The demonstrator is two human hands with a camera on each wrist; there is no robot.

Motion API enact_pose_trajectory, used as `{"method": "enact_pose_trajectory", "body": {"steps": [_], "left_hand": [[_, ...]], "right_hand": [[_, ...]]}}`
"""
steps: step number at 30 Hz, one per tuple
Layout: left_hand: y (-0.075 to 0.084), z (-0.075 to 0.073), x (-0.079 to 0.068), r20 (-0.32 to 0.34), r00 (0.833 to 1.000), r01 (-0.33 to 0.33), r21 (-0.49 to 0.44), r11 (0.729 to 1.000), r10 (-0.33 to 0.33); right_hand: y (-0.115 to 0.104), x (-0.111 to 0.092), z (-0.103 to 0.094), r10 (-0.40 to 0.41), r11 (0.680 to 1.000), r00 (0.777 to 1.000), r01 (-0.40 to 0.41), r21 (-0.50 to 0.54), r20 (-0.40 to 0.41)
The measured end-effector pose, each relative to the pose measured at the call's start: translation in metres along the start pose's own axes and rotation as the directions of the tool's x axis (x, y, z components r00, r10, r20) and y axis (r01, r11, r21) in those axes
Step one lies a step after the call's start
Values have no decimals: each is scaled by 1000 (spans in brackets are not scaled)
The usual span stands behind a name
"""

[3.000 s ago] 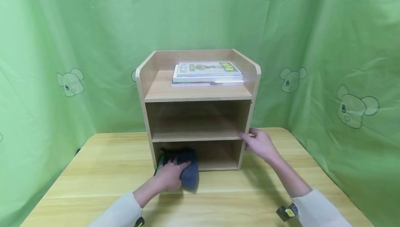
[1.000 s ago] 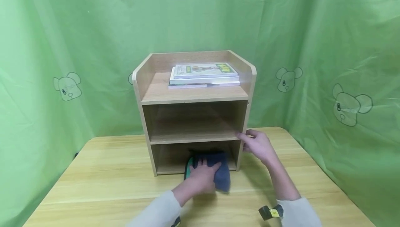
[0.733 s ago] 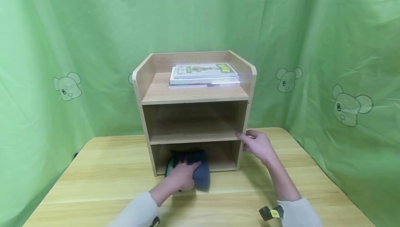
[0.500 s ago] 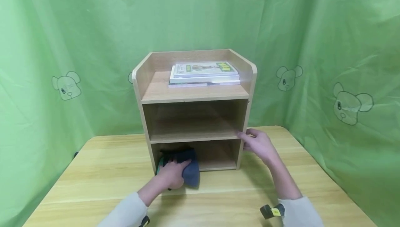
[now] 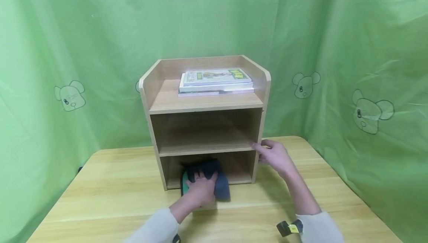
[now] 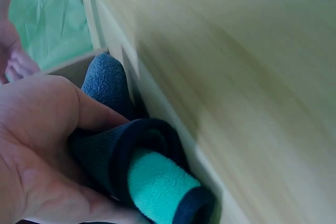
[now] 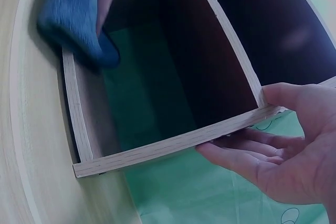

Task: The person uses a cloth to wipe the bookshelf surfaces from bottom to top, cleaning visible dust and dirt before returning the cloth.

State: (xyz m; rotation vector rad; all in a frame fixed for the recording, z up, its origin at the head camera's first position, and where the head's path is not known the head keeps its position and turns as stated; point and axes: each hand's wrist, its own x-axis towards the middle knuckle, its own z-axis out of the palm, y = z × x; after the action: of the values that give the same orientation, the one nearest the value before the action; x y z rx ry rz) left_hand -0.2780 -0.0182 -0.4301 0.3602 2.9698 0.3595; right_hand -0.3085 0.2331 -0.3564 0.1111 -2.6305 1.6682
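Note:
My left hand [image 5: 200,193] grips a dark blue and green cleaning cloth [image 5: 221,185] at the lowest compartment of a small wooden shelf unit [image 5: 205,108]. In the left wrist view the cloth [image 6: 163,187] is folded and bunched, its green side showing, with thumb and fingers round it. The cloth [image 7: 73,14] hangs over the bottom board's front edge in the right wrist view. My right hand [image 5: 274,157] holds the unit's right side panel [image 7: 173,141], thumb at the middle shelf's edge and fingers on the outer face. The left fingertips are partly hidden by the cloth.
Several stacked books [image 5: 215,81] lie on the unit's top shelf. The unit stands on a light wooden table [image 5: 110,183]. Green curtains [image 5: 100,49] with cartoon prints hang behind and on both sides.
My left hand has wiped the cloth sideways along the bottom compartment: far right, then left, and now back toward the middle. The right hand keeps its hold on the side panel.

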Motion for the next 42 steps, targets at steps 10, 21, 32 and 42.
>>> {"method": "enact_pose_trajectory", "body": {"steps": [10,21,32,42], "left_hand": [[67,18,20,7,998,-57,63,996,57],[71,17,20,-4,996,-83,40,996,84],[19,0,0,31,993,-110,-2,994,110],[-65,-21,-19,0,993,-120,-71,990,120]], "right_hand": [[-1,1,2,14,1000,1000,-14,2,-18],[-1,1,2,1,1000,1000,-2,-17,-27],[0,0,5,-9,1000,1000,9,-11,-23],[3,3,2,-5,999,1000,5,-43,-11]]}}
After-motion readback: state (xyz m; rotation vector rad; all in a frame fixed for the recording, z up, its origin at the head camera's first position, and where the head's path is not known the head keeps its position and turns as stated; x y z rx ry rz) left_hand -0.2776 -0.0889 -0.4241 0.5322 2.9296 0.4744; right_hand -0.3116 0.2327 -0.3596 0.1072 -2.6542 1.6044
